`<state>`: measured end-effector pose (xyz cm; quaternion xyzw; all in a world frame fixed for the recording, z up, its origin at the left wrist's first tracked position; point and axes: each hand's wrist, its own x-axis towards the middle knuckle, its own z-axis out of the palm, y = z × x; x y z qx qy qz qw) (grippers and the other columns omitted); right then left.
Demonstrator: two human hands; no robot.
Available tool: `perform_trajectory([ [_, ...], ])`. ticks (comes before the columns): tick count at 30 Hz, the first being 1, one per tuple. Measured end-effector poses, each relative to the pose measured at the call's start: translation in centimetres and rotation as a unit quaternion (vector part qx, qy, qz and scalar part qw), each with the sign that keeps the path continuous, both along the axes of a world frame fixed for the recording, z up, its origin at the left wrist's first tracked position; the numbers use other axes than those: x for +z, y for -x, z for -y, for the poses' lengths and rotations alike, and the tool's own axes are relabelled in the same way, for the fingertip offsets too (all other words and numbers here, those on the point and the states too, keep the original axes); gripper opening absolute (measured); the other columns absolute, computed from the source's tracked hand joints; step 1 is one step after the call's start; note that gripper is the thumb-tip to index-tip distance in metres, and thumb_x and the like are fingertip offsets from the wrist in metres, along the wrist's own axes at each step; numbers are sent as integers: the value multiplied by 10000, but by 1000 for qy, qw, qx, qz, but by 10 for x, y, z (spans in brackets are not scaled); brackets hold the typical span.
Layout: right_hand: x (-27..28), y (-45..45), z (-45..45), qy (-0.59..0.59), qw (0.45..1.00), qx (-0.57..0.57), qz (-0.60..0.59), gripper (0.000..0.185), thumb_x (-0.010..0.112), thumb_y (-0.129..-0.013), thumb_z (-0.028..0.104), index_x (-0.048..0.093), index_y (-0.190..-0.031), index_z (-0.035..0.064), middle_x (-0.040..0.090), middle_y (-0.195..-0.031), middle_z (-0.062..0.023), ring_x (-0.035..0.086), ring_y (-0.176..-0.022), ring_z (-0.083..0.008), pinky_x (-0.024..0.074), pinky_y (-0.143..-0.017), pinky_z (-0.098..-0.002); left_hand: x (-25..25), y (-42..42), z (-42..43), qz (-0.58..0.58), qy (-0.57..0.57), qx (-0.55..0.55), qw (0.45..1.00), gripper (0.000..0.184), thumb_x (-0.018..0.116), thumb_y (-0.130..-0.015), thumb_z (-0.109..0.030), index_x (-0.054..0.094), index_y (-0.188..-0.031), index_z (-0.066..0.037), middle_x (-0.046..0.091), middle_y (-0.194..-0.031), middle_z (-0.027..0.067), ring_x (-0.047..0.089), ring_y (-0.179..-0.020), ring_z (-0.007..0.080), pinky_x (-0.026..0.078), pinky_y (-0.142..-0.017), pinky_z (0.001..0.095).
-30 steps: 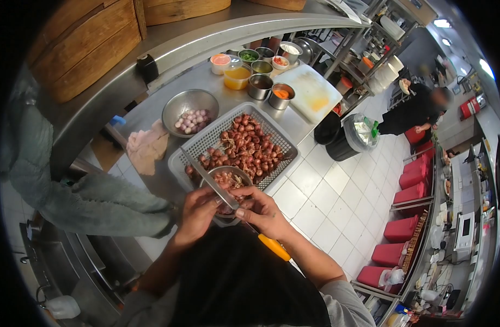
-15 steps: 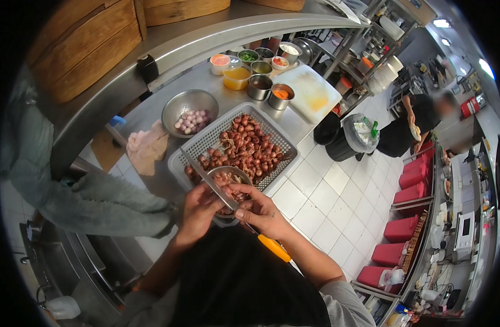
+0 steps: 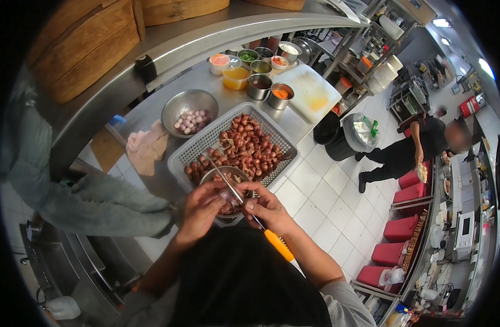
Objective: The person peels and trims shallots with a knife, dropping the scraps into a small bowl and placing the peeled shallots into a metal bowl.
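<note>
My left hand [image 3: 200, 211] is closed around a small pale shallot [image 3: 226, 194], partly hidden by the fingers. In my right hand [image 3: 267, 210] is a knife with a yellow handle [image 3: 278, 245]. Its narrow blade [image 3: 224, 175] points up and left, passing close beside the shallot. Under both hands sits a small metal bowl [image 3: 207, 176] with reddish peels, resting at the near end of a grey perforated basket [image 3: 177, 163]. Unpeeled shallots [image 3: 250, 144] with brown-red skins fill much of the basket. Beyond it, a steel bowl [image 3: 176, 102] holds several peeled shallots [image 3: 193, 121].
A pink cloth [image 3: 146, 147] lies left of the basket. Metal cups [image 3: 259, 87], a tub of orange liquid [image 3: 236, 79] and a white cutting board [image 3: 310, 90] stand at the back. Right of the counter are a lined bin [image 3: 359, 133] and a person in black [image 3: 432, 139].
The knife has turned, its blade now seen edge-on and pointing more steeply upward. The shallot shows more between my hands. The person in black has shifted to the right, legs now visible.
</note>
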<state>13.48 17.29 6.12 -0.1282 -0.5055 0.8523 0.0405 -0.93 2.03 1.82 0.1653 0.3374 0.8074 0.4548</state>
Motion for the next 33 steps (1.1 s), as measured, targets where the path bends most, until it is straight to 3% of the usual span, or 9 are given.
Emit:
perform_trajectory([
  [3, 2, 0, 0, -7, 1000, 7, 9, 468, 666, -979, 282, 493, -1387, 130, 521, -736, -5, 504, -598, -96, 370, -500, -224, -6, -4, -3, -9, 22, 28, 999, 336, 647, -932, 28, 553, -1254, 30, 652, -1169, 136, 651, -1019, 176, 544, -828, 303],
  [6, -4, -1, -9, 5, 1000, -23, 19, 468, 648, -991, 240, 467, -1404, 117, 573, -823, -1, 510, -636, -87, 388, -518, -230, -5, -3, -1, 2, 19, 29, 999, 288, 671, -939, -13, 585, -1214, 11, 664, -1166, 120, 650, -1030, 182, 514, -907, 340],
  [11, -9, 1, -11, -67, 996, -19, 50, 559, 682, -974, 187, 431, -1466, 105, 591, -825, 37, 530, -752, -52, 417, -691, -225, -11, -1, -2, 6, 36, 54, 998, 306, 661, -918, 41, 586, -1214, 19, 655, -1166, 120, 650, -1067, 183, 542, -918, 330],
  [17, 5, 2, 8, -87, 996, 1, -18, 609, 693, -963, 141, 398, -1495, 106, 583, -841, 25, 542, -766, -62, 431, -709, -223, -25, -3, -3, -43, 33, 73, 996, 325, 669, -889, 81, 596, -1200, 21, 652, -1171, 109, 647, -1083, 173, 548, -931, 307],
  [20, 3, 4, 8, -115, 993, 32, -15, 595, 677, -972, 131, 397, -1497, 101, 579, -846, 20, 544, -762, -66, 436, -705, -223, -23, -3, -2, -50, 31, 71, 996, 330, 659, -880, 101, 593, -1196, 26, 654, -1175, 113, 651, -1079, 173, 546, -943, 312],
  [29, -5, 2, -1, -23, 998, 51, -13, 565, 654, -985, 139, 410, -1494, 115, 572, -810, 17, 543, -705, -69, 422, -610, -228, -5, -9, -4, -46, 35, 75, 995, 318, 674, -876, 85, 601, -1184, 46, 674, -1129, 114, 662, -1061, 172, 548, -939, 314],
  [33, 0, 3, 8, -60, 997, 23, -44, 540, 647, -986, 137, 434, -1482, 114, 569, -793, 11, 535, -670, -74, 409, -568, -226, -9, -8, -4, -48, 19, 86, 995, 312, 686, -880, 71, 610, -1182, 47, 679, -1123, 111, 671, -1039, 174, 550, -933, 310],
])
